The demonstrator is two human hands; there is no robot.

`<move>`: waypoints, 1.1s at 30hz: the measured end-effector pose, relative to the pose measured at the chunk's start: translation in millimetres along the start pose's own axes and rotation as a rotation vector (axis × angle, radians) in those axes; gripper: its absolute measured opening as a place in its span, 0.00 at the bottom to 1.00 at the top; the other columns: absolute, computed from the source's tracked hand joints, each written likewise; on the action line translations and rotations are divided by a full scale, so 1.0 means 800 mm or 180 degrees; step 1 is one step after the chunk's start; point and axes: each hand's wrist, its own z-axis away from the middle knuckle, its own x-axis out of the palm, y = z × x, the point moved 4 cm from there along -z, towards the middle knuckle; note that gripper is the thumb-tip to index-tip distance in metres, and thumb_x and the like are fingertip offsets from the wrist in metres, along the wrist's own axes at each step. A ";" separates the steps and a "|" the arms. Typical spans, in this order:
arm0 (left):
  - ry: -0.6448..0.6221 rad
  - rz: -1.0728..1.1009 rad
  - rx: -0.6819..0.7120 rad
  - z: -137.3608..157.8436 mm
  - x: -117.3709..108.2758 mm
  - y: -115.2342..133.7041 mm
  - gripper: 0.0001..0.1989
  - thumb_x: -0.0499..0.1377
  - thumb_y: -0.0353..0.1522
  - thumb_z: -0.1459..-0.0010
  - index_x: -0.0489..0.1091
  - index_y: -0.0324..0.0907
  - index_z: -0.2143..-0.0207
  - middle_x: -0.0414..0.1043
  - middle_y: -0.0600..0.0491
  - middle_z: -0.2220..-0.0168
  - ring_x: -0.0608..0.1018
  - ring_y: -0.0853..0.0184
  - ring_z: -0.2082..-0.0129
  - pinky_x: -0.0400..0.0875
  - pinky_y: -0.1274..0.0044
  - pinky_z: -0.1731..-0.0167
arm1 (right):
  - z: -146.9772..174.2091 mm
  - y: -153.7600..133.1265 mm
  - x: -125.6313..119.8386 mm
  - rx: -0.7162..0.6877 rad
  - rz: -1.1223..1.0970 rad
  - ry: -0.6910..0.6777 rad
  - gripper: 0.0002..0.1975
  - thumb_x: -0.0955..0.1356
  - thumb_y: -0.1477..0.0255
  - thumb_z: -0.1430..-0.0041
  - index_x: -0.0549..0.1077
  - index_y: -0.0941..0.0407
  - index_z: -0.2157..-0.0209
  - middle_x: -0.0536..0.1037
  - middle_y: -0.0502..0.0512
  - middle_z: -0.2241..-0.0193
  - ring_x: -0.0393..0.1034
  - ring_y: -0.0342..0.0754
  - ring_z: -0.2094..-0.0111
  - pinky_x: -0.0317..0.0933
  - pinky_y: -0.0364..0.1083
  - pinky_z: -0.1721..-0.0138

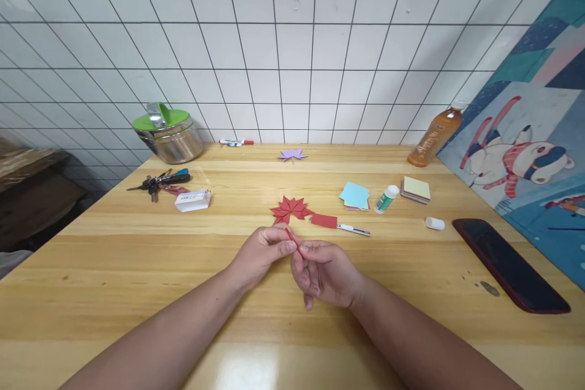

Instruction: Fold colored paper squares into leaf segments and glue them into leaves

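Note:
Between my fingertips, a small folded piece of red paper (291, 236) is seen nearly edge-on. My left hand (265, 250) pinches it from the left, thumb against fingers. From the right, my right hand (326, 271) pinches its lower end, the other fingers curled below. Just beyond my hands lies a fan of pointed red paper pieces (290, 208), set in a partial ring on the wooden table. A flat red paper strip (323, 220) lies to its right, over part of a slim utility knife (354, 230).
Rightward are blue paper squares (354, 195), a glue stick (386, 200), its white cap (434, 223), a paper pad (415, 189), a bottle (436, 136) and a phone (509, 265). Leftward are a metal pot (170, 140), keys (159, 183) and a small box (192, 200). A purple paper star (293, 155) lies behind.

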 end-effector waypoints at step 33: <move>0.0311 -0.0274 -0.0297 0.004 0.008 0.004 0.10 0.63 0.36 0.54 0.72 0.40 0.70 0.73 0.53 0.70 0.73 0.67 0.68 0.64 0.77 0.64 | 0.020 -0.041 -0.007 -0.1874 0.3643 0.2614 0.05 0.68 0.68 0.51 0.73 0.54 0.71 0.74 0.50 0.75 0.64 0.41 0.80 0.58 0.40 0.79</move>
